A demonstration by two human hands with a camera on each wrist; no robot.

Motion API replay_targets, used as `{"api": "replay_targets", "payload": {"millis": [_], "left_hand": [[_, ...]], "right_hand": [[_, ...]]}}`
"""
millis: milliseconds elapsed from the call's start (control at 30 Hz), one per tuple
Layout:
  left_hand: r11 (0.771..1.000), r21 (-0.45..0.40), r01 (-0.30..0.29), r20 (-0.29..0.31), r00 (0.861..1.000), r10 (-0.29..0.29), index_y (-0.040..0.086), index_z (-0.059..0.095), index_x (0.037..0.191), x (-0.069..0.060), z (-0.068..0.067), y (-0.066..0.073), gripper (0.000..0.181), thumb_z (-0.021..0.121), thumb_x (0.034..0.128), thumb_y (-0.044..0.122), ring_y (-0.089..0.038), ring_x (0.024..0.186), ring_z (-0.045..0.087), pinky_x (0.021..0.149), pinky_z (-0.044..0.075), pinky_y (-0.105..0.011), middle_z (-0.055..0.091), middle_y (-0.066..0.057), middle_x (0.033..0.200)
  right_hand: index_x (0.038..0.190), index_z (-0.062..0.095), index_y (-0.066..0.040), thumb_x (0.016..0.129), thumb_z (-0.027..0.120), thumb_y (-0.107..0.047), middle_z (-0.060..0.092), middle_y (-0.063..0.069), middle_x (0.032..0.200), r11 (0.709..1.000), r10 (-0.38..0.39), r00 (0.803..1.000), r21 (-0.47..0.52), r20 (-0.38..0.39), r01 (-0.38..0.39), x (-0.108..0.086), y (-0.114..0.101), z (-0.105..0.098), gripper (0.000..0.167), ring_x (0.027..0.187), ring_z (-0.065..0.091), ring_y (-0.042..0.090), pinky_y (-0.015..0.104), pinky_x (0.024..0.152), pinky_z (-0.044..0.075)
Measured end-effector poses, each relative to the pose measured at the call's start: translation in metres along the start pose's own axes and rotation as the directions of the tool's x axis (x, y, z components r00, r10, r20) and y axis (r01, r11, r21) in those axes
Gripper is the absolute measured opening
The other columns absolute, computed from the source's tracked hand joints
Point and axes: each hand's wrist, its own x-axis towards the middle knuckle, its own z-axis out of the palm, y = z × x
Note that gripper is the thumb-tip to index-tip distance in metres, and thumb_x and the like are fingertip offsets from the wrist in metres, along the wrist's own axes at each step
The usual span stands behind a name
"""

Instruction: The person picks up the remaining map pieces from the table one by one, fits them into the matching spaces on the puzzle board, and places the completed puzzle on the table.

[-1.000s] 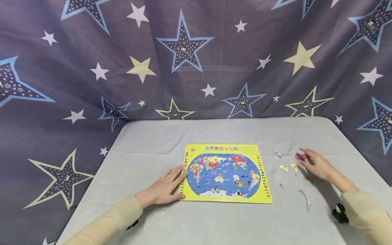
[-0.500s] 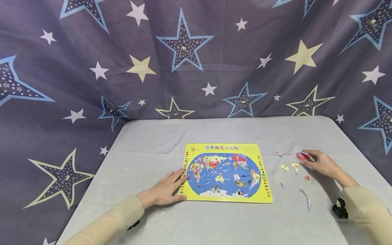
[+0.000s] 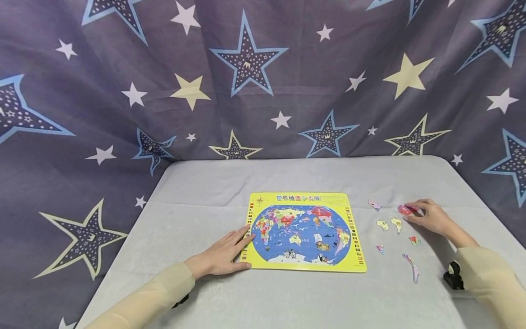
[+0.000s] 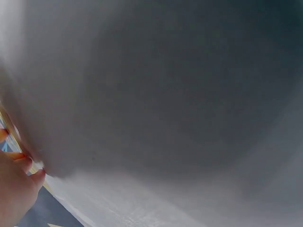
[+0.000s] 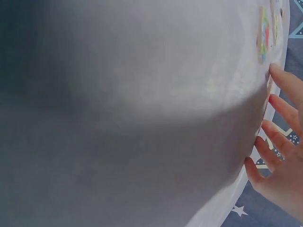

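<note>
A yellow-bordered world map puzzle board [image 3: 304, 270] lies flat on the table. My left hand [image 3: 222, 256] rests with straight fingers on the board's left edge, thumb by the lower left corner. At the table's right, my right hand [image 3: 435, 219] pinches a red and pink puzzle piece [image 3: 404, 209] between thumb and fingers, down at the tabletop. In the right wrist view the right hand [image 5: 284, 137] has its fingertips at the cloth, and the piece shows only edge-on. The left wrist view catches just part of the left hand [image 4: 19, 189] at the board's edge.
Several loose map pieces lie near the right hand: a purple piece [image 3: 374, 205], two cream pieces [image 3: 382, 225], a small pink-blue piece [image 3: 380, 249], a red-green piece [image 3: 414, 241] and a long purple piece [image 3: 411, 268]. A star-patterned curtain [image 3: 263, 114] hangs behind the grey-covered table [image 3: 205, 183].
The right hand's fingers have closed in from beside and over the red piece to pinch it. The left hand stays on the board's edge.
</note>
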Motion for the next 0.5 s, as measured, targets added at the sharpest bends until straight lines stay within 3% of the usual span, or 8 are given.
{"api": "replay_targets", "payload": {"millis": [367,500], "left_hand": [[1.0,-0.01,0.009,0.011,1.0,-0.008,0.013,0.02,0.142,0.0011,-0.001,0.0016,0.079,0.037,0.0833,0.063,-0.022,0.134,0.01,0.107,0.017,-0.037,0.008,-0.011,0.148],[1.0,-0.019,0.017,0.021,1.0,-0.017,0.013,0.019,0.142,0.0018,-0.0014,0.002,0.079,0.037,0.0831,0.063,-0.022,0.134,0.009,0.107,0.016,-0.037,0.006,-0.01,0.148]], "right_hand": [[0.098,0.061,0.011,0.072,0.069,-0.01,0.049,0.032,0.098,1.0,0.0,0.999,0.026,-0.05,0.001,0.0036,0.005,0.0016,0.034,0.088,0.044,0.039,0.04,0.067,0.037],[0.091,0.063,0.01,0.068,0.072,-0.007,0.057,0.025,0.089,0.999,-0.025,0.997,0.038,-0.079,0.028,0.0065,0.0069,0.0008,0.03,0.079,0.048,0.026,0.03,0.064,0.038]]}}
